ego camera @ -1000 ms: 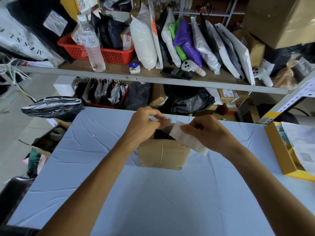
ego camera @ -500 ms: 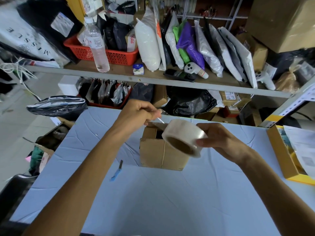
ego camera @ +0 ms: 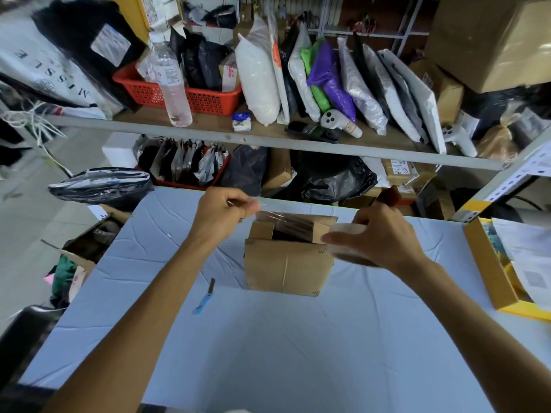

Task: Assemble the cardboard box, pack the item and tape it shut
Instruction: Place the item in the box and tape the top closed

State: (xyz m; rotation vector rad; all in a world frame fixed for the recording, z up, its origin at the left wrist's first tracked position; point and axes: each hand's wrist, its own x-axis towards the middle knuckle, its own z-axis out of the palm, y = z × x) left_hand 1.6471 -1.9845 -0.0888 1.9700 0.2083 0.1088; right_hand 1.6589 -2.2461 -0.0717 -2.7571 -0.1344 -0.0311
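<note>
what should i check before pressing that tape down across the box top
1. Left hand pinches the free end of the tape strip: ok.
2. Right hand holds the tape roll: ok.
3. Strip stretched over the top of the cardboard box: ok.
4. Top flaps closed flat: not ok, a dark gap shows between them.
5. Item packed inside: cannot tell, the gap shows only darkness.
6. Blue cutter at hand: ok, it lies on the table left of the box.
</note>
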